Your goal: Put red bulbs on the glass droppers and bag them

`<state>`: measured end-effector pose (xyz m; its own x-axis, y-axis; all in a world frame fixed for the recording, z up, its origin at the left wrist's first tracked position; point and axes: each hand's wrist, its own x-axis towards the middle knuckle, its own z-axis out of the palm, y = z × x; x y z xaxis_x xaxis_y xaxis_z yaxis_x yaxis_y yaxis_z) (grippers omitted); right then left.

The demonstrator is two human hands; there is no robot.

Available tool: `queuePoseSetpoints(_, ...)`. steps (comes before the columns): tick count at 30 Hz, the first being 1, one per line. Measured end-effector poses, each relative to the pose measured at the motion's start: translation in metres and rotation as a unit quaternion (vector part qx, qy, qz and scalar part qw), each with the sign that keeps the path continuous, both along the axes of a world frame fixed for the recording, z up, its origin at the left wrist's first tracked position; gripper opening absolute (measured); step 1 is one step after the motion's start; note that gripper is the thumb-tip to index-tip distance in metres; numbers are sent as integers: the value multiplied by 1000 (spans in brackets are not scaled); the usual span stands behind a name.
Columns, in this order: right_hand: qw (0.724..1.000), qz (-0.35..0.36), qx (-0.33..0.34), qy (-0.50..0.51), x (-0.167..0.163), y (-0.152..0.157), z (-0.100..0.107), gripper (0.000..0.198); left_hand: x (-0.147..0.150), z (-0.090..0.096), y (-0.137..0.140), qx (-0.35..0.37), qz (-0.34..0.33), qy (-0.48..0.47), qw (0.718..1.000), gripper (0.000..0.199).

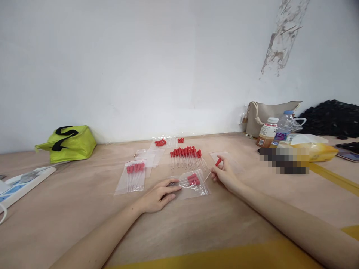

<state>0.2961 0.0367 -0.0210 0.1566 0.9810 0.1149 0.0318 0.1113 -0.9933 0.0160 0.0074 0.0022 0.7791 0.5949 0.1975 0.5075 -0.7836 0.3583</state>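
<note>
My right hand (224,172) is closed on a dropper (218,161) with a red bulb and a thin clear stem, its tip pointing down beside a clear plastic bag (193,192). Several red-bulbed droppers lie inside this bag. My left hand (161,195) lies with fingers stretched out, their tips on the bag's left end. Behind the bag, a row of loose droppers (185,153) is spread side by side on the table. To the left lies another clear bag (122,185) holding several droppers.
Flat clear bags (148,157) and more red-bulbed droppers (160,142) lie near the wall. A flat bag (235,164) is behind my right hand. A lime pouch (75,144) and power strip (30,183) are left; bottles (267,132) and a tissue pack (322,149) are right.
</note>
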Motion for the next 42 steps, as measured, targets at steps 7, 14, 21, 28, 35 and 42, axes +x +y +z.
queuePoseSetpoints(7,999,-2,34,25,-5,-11,3,59,0,-1,-1,3,0,-6,1000,36)
queuePoseSetpoints(14,996,-71,48,31,6,-8,5,57,0,-1,-1,2,4,0,1000,36)
queuePoseSetpoints(21,997,28,-5,76,-9,-20,-3,47,0,0,-1,12,0,15,1000,37)
queuePoseSetpoints(28,980,3,-55,189,-13,-22,1,30,1,1,-2,12,12,20,1000,38)
queuePoseSetpoints(35,987,97,-65,108,-6,-22,1,25,1,0,-2,18,13,21,1000,37)
queuePoseSetpoints(42,978,195,-42,-66,-3,-16,-8,31,0,0,-1,14,9,21,1000,38)
